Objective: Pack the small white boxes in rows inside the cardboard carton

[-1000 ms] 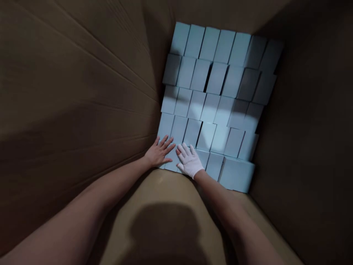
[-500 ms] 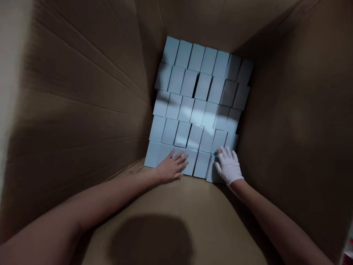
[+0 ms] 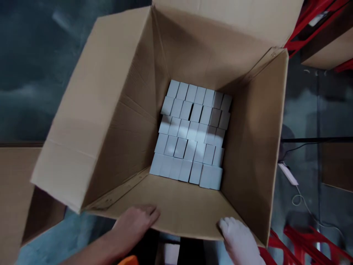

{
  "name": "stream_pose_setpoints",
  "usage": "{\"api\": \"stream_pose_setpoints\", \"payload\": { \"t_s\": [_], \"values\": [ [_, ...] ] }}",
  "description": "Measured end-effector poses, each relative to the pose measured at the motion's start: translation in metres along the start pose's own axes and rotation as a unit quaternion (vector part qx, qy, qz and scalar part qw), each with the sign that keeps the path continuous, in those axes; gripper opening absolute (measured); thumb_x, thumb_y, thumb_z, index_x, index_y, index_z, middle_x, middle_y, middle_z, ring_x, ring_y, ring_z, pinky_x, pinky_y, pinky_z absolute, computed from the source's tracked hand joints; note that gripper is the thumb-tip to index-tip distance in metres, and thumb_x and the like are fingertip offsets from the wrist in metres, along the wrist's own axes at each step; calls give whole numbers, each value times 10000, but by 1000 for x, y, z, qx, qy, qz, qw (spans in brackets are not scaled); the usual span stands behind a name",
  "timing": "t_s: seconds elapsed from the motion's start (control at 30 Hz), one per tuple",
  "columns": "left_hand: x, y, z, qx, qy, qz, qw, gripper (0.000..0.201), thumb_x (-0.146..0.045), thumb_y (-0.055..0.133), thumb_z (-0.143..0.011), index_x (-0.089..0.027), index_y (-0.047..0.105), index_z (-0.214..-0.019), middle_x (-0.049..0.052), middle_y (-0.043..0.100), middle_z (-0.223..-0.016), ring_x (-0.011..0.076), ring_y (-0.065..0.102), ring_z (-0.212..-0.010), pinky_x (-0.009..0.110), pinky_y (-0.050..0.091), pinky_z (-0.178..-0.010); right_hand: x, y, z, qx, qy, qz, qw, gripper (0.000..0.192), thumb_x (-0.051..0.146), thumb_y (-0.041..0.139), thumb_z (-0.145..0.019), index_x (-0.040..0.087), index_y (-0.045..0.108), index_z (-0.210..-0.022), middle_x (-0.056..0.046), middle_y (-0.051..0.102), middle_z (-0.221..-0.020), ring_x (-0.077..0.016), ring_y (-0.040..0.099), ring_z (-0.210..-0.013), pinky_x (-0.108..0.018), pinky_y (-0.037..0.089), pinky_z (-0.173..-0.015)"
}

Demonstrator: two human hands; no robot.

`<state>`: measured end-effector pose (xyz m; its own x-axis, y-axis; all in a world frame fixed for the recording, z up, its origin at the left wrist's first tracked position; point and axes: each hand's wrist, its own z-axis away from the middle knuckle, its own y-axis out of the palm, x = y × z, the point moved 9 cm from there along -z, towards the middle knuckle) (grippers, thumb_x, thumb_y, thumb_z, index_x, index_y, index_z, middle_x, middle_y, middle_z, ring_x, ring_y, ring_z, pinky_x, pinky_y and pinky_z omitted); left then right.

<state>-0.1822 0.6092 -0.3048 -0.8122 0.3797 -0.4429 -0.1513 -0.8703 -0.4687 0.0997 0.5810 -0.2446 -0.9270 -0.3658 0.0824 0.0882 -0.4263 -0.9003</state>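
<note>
A large open cardboard box (image 3: 182,204) stands in front of me, and rows of small white boxes (image 3: 193,130) lie packed across its bottom. My left hand (image 3: 138,220), bare, is closed over the near rim with its fingers curled inward. Farther right on that same rim, my right hand (image 3: 239,235) in a white glove is also closed on the cardboard. The gloved thumb is hard to make out. Both hands are well above the small boxes and apart from them.
One flap (image 3: 96,99) folds outward on the left, and a far flap (image 3: 231,18) stands beyond. Red plastic stools (image 3: 306,243) are at the right. A power strip (image 3: 288,173) with a cord lies on the floor. Another cardboard box (image 3: 16,191) is at left.
Both hands have come up from the nearest row of small boxes to the near rim of the cardboard box and closed on it. My view has drawn back, showing flaps and floor.
</note>
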Motion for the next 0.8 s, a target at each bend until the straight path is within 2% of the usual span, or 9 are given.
{"api": "stream_pose_setpoints", "payload": {
  "t_s": [0.17, 0.3, 0.4, 0.47, 0.57, 0.6, 0.63, 0.7, 0.8],
  "values": [
    [-11, -3, 14, -51, -5, -12, 999, 592, 27, 430, -913, -203, 603, -1431, 173, 625, -1470, 304, 595, -1367, 459, 499, -1121, 3, -16, -8, -14, -19, 0, 1000, 459, -89, 513, -679, 229, 702, -950, -41, 765, -889, -201, 711, -777, -286, 531, -731],
    [-11, -2, 14, -41, -24, -12, 999, 579, 96, 452, -857, -143, 666, -1338, 184, 696, -1374, 293, 695, -1236, 409, 577, -1024, 9, -9, -8, 12, -12, 4, 1000, 377, -83, 529, -697, 233, 683, -833, -16, 707, -763, -205, 673, -676, -297, 502, -633],
    [-12, -7, 9, -48, -35, -6, 998, 510, 47, 499, -887, -166, 676, -1315, 173, 703, -1361, 299, 687, -1243, 432, 575, -1029, 5, 3, -5, 65, 34, -31, 997, 400, -38, 533, -747, 237, 723, -968, -69, 756, -919, -247, 714, -800, -332, 533, -702],
    [-13, -12, 5, -54, -48, 4, 997, 390, -26, 571, -906, -171, 703, -1243, 160, 733, -1298, 302, 720, -1173, 429, 611, -962, -1, 10, -10, 116, 82, -96, 985, 326, 21, 619, -710, 216, 747, -937, -102, 768, -942, -286, 723, -849, -377, 554, -762],
    [-17, -21, 0, -73, -54, 14, 996, 256, -208, 711, -902, -173, 721, -1156, 135, 759, -1202, 307, 753, -1065, 423, 643, -871, -14, 14, -47, 138, 162, -297, 931, 361, 228, 760, -671, 212, 771, -1031, -113, 781, -1078, -330, 712, -1033, -448, 550, -951],
    [-18, -23, -2, -81, -51, 16, 995, 249, -244, 735, -895, -176, 726, -1134, 128, 765, -1179, 308, 756, -1050, 422, 645, -864, -24, 18, -67, 124, 202, -360, 902, 428, 336, 743, -739, 225, 747, -1153, -103, 763, -1186, -312, 691, -1125, -434, 532, -1012],
    [-19, -23, -3, -90, -46, 15, 995, 224, -240, 737, -895, -173, 735, -1108, 125, 773, -1152, 308, 761, -1033, 419, 648, -854, -37, 24, -89, 104, 236, -378, 889, 454, 409, 611, -886, 239, 677, -1302, -83, 721, -1305, -261, 663, -1205, -395, 518, -1046],
    [-21, -18, -5, -111, -40, 8, 993, 209, -121, 681, -908, -148, 749, -1103, 143, 787, -1126, 308, 771, -1016, 407, 654, -840, -69, 47, -132, 56, 328, -355, 874, 499, 453, 447, -1023, 236, 528, -1464, -106, 602, -1472, -243, 591, -1318, -417, 480, -1103],
    [-25, 1, -5, -144, -31, 1, 989, 350, 15, 589, -892, -128, 749, -1169, 170, 798, -1130, 295, 777, -1028, 376, 653, -866, -109, 99, -170, -2, 466, -270, 843, 523, 395, 556, -1020, 192, 463, -1493, -156, 477, -1552, -326, 487, -1405, -588, 397, -1155]
  ]
}}
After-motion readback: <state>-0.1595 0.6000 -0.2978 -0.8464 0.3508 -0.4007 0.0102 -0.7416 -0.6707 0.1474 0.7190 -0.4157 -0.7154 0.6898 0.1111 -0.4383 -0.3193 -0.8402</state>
